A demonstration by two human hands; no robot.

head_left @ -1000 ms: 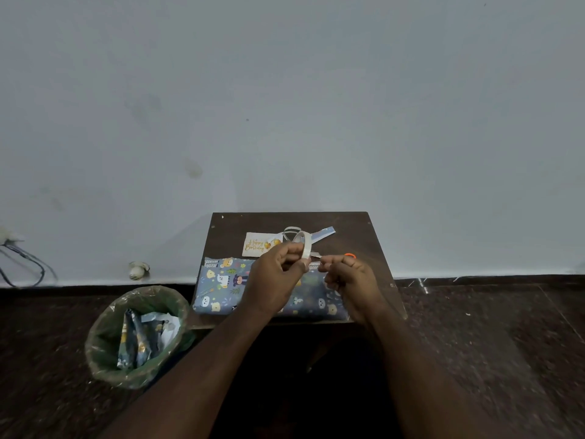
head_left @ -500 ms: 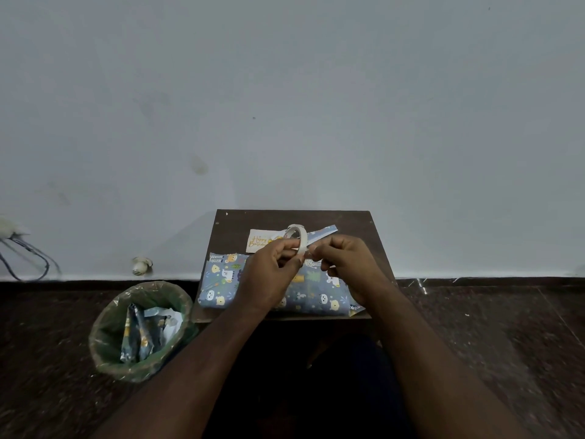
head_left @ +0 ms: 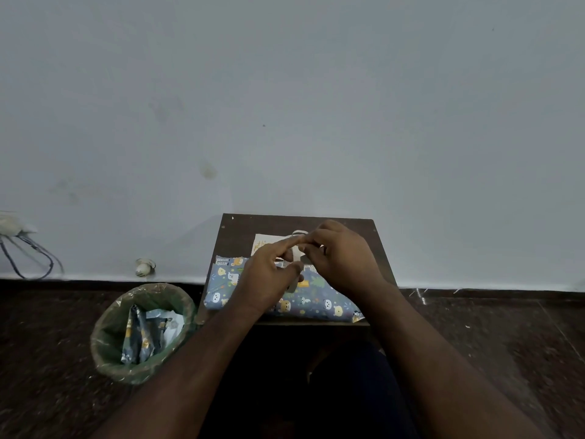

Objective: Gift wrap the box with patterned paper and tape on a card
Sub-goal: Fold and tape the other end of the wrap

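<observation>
Hands meet above the wrapped box (head_left: 285, 304): left hand (head_left: 269, 277) grips the tape (head_left: 296, 253), right hand (head_left: 342, 258) pinches its end, probably to peel a strip for the card (head_left: 262, 243).

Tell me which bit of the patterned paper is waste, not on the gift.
The crumpled patterned scraps inside the green bin on the floor; the other piece wraps the box on the table.

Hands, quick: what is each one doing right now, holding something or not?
Left hand: fingers curled round the roll of tape, holding it above the wrapped box.
Right hand: fingertips pinching at the tape.
</observation>
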